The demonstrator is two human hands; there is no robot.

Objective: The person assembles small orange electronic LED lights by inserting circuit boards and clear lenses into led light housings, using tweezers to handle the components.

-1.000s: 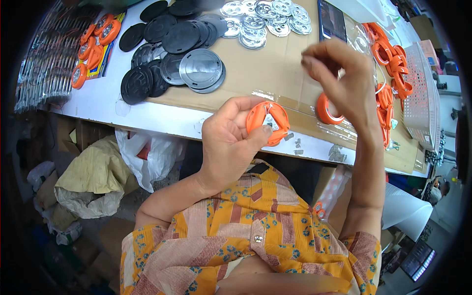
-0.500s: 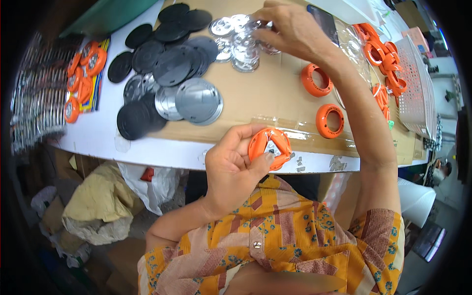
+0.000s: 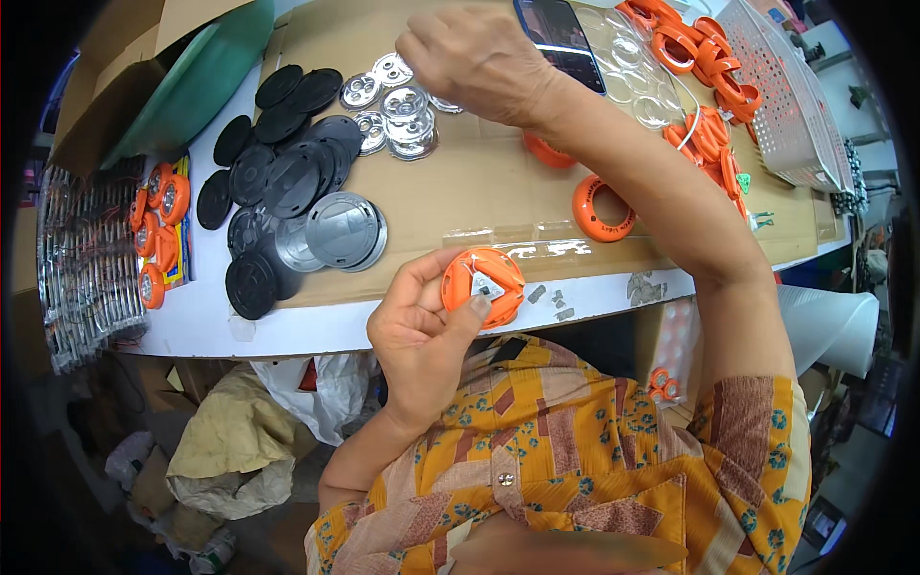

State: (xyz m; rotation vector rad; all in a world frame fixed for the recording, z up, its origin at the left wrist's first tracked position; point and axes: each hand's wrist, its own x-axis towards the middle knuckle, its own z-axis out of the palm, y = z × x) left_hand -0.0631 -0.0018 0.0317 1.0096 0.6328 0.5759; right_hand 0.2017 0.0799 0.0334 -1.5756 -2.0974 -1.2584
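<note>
Hands: left hand (image 3: 414, 335) grips the orange case (image 3: 491, 264), its thumb at the pale insert (image 3: 488, 285); right hand (image 3: 479, 65) has its fingers curled, and I cannot tell whether they hold anything.
Orange case: held at the near edge of the surface (image 3: 369, 319), insert facing up.
Silver discs (image 3: 410, 126): loosely piled on the cardboard (image 3: 470, 192), just beside the right hand.
Change: a second ago the right hand hung near the orange rings (image 3: 585, 213); now it has swung across to the silver discs, while the left hand has kept its grip.
Meaning: probably a reach for a part, the orange case looking unfinished.
Orange rings: two lie right of the silver discs, one partly behind the right forearm (image 3: 661, 182).
Black discs (image 3: 295, 180): heaped left of the silver discs.
</note>
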